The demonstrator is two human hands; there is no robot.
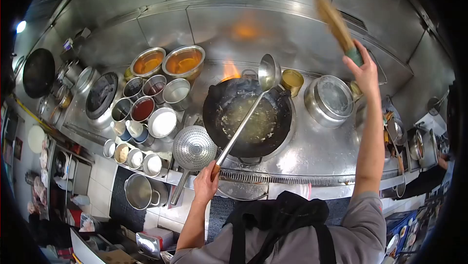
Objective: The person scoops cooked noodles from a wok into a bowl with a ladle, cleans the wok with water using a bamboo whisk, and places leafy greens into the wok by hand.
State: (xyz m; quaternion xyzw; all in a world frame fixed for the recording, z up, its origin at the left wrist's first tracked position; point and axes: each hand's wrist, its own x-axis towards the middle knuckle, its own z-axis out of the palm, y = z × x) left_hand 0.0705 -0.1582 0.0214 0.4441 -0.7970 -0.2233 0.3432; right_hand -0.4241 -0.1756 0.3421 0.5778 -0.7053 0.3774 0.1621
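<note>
My left hand is closed round the wooden handle of a long ladle. The ladle's bowl is over the far rim of a black wok, which holds cloudy, bubbling liquid with pale bits. Raised at the upper right, my right hand grips the green-wrapped end of a bamboo brush; its bristle end points up and left. A perforated strainer rests left of the wok, its handle toward the front edge. Flames rise behind the wok.
Left of the wok stand two bowls of orange liquid, several seasoning containers and a dark round pan. A lidded metal pot and a tin are to the right. A pot sits below the counter. Another person's hand shows far right.
</note>
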